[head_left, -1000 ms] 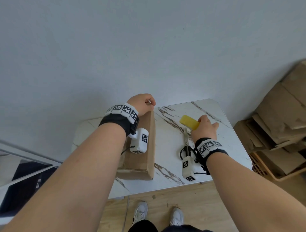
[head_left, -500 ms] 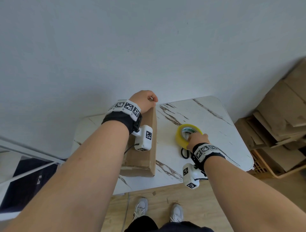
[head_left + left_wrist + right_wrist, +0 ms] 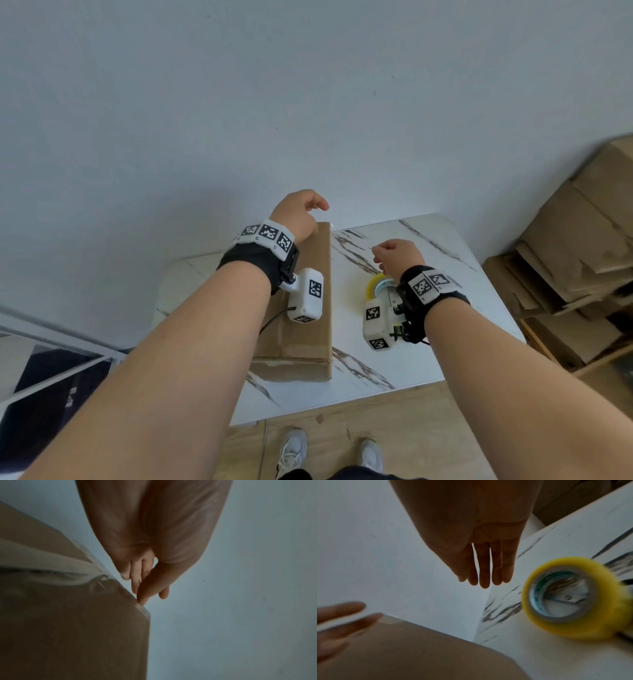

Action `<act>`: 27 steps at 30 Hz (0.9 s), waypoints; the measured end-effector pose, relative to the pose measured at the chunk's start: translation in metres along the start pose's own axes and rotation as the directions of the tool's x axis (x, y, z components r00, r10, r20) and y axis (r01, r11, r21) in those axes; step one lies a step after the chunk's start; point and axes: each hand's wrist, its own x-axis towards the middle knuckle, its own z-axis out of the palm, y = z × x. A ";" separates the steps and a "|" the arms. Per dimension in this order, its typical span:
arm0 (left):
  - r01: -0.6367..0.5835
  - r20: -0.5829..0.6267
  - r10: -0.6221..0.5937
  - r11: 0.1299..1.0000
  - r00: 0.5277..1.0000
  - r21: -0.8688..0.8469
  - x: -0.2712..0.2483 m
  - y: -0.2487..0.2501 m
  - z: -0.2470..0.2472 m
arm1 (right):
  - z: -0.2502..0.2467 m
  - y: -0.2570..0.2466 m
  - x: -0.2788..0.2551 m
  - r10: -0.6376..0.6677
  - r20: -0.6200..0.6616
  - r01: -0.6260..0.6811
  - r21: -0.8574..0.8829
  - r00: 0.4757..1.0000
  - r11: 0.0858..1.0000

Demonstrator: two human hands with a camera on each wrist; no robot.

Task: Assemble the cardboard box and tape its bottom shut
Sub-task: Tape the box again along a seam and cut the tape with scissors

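Note:
A long brown cardboard box point(image 3: 306, 332) lies on the marble table point(image 3: 431, 356). My left hand point(image 3: 301, 212) rests at the box's far end. In the left wrist view its fingers are nearly straight and the thumb tip point(image 3: 142, 601) touches clear tape on the box's corner point(image 3: 137, 609). My right hand point(image 3: 394, 253) hovers to the right of the box with straight fingers point(image 3: 484, 574) and holds nothing. The yellow tape roll point(image 3: 371, 286) lies flat on the table just behind that hand; in the right wrist view the roll point(image 3: 539, 623) sits on top of scissor blades point(image 3: 568, 598).
Flattened cardboard point(image 3: 565, 260) is stacked on the floor right of the table. A plain wall stands right behind the table. A glass and metal frame point(image 3: 51, 370) is at lower left. My shoes point(image 3: 291, 448) stand at the table's near edge.
My right hand laid the tape roll down on the scissors, let go of it and moved up and left toward the box. My left hand stayed at the box's far end.

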 end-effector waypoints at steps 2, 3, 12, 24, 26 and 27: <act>-0.009 0.015 0.009 0.999 1.000 0.052 0.001 -0.002 -0.006 | 0.001 -0.018 0.000 0.015 0.046 -0.023 0.184 0.999 0.983; -0.006 0.034 0.003 0.995 0.999 0.095 0.002 -0.003 -0.008 | 0.002 -0.026 0.000 0.025 0.082 -0.046 0.265 0.996 0.963; 0.024 0.134 -0.036 0.996 0.990 0.092 0.000 -0.015 -0.011 | 0.021 -0.061 -0.004 0.043 0.287 -0.206 0.568 0.957 0.797; 0.007 0.133 -0.016 0.998 0.991 0.067 -0.002 -0.018 -0.012 | 0.046 -0.068 0.005 0.025 0.080 -0.050 0.321 0.996 0.946; 0.007 0.131 -0.016 0.998 0.991 0.067 -0.001 -0.017 -0.011 | 0.047 -0.070 0.004 0.042 0.139 -0.081 0.292 0.989 0.953; 0.008 0.128 -0.017 0.998 0.992 0.066 -0.001 -0.017 -0.010 | 0.048 -0.071 0.003 0.056 0.173 -0.100 0.261 0.983 0.960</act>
